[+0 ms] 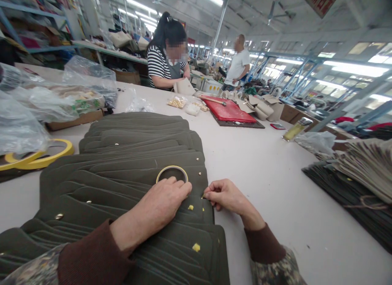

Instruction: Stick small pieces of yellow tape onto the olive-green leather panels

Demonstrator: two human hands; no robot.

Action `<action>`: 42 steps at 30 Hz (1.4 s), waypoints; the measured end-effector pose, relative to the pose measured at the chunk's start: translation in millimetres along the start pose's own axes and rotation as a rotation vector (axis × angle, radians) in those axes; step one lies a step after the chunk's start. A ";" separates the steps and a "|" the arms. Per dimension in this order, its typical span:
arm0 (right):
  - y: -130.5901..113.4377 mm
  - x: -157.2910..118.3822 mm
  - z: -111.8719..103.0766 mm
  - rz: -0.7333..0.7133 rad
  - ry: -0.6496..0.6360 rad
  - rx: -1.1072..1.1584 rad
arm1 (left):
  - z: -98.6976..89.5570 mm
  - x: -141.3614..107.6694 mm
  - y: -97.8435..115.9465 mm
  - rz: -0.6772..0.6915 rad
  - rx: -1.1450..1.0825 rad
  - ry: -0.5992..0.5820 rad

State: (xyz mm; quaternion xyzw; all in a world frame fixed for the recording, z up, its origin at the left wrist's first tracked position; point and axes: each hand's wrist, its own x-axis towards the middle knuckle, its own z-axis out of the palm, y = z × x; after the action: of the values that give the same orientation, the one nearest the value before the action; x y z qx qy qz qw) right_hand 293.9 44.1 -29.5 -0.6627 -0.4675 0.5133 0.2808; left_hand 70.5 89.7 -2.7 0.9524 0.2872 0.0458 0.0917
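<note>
Overlapping dark green fabric panels (122, 174) cover the left half of the table. My left hand (165, 199) rests over them, its fingers wrapped round a roll of yellow tape (171, 169) that stands partly hidden behind the knuckles. At the panels' right edge, the thumb and forefinger of my right hand (225, 195) pinch together beside a small metal stud; a tiny piece may be between the fingertips, too small to make out. Small yellow tape pieces (196, 247) stick to the panels nearby. Gold-coloured metal studs (59, 216) show on several panels.
More yellow tape rolls (61, 150) and plastic bags (27, 109) lie at the left. Farther back are a red pad (229, 109) with a hammer (214, 99) on it and a bottle (297, 129). Stacked panels (349, 195) stand right. A co-worker (168, 52) handles a beige piece across the table.
</note>
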 end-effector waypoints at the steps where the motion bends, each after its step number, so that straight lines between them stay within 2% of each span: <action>1: -1.0 -0.1 1.5 -0.010 0.022 0.000 | 0.2 0.1 0.8 0.004 -0.007 -0.002; 9: -2.2 -0.9 8.8 -0.072 0.150 -0.019 | -3.2 -3.2 6.8 0.091 -0.049 -0.027; 15: -0.5 1.1 9.9 -0.227 0.201 -0.125 | -4.2 -5.7 8.7 0.144 -0.054 -0.050; 20: -0.6 -1.9 1.5 -0.084 0.042 0.097 | -3.8 -5.1 7.9 0.150 -0.070 -0.051; 24: -2.1 -5.8 1.1 -0.026 -0.032 0.008 | -4.6 -5.4 8.6 0.151 -0.067 -0.045; 27: -4.7 -7.6 5.3 -0.044 -0.015 -0.121 | -4.4 -5.2 9.0 0.150 -0.062 -0.043; 32: -13.1 -10.4 13.6 -0.230 0.079 -0.426 | -4.4 -4.9 9.2 0.141 -0.069 -0.042; 34: -15.8 -11.6 15.4 -0.248 0.118 -0.485 | -5.6 -4.7 9.5 0.136 -0.076 -0.057; 38: -14.7 -14.5 12.8 -0.160 0.175 -0.422 | -6.6 -4.1 8.7 0.131 -0.082 -0.062; 40: -12.0 -16.9 9.8 -0.080 0.131 -0.323 | -5.4 -4.1 7.5 0.136 -0.088 -0.052; 42: -9.8 -19.6 7.7 -0.093 0.081 -0.304 | -4.0 -4.3 6.4 0.142 -0.090 -0.043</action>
State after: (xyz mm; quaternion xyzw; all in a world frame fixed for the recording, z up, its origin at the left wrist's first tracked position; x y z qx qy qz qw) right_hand 282.8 29.5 -15.4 -0.6953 -0.5581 0.3962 0.2193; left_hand 69.7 82.7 2.3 0.9660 0.2146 0.0447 0.1371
